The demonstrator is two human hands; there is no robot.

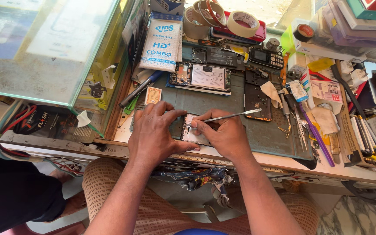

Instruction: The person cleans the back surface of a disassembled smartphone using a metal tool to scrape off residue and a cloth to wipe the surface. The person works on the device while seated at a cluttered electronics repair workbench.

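My left hand [155,130] presses down on a small opened phone part [191,133] lying on the grey-green work mat [223,104] near the table's front edge. My right hand [225,135] pinches a thin metal pry tool [231,116], its tip set on the phone part and its flat end pointing right. Both hands meet over the part, which they largely hide.
On the mat lie an opened phone with its battery showing [202,77] and a dark phone back frame [257,96]. Tape rolls [245,22] sit at the back, a glass case [44,48] stands left, and tools and boxes [323,109] crowd the right. A black marker [138,90] lies at left.
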